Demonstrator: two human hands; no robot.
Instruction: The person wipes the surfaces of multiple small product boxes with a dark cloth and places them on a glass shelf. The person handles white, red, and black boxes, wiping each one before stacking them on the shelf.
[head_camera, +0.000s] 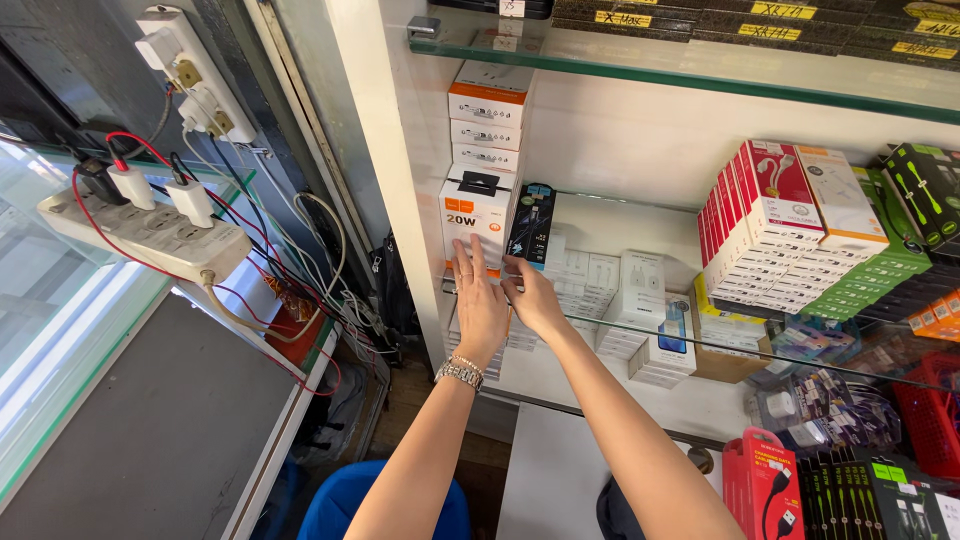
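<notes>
While my left hand (480, 300) lies flat with fingers spread against the white and orange charger box (477, 215) on the glass shelf (760, 345), my right hand (533, 297) pinches the bottom of the dark cable box (532, 223). That cable box stands upright just at three o'clock of the charger box, touching it, with more white boxes (487, 115) stacked at twelve o'clock.

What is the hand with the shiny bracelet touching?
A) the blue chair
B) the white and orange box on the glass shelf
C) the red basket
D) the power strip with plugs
B: the left hand, with the silver bracelet on its wrist, lies flat against the white and orange box on the glass shelf, far from the other things.
</notes>
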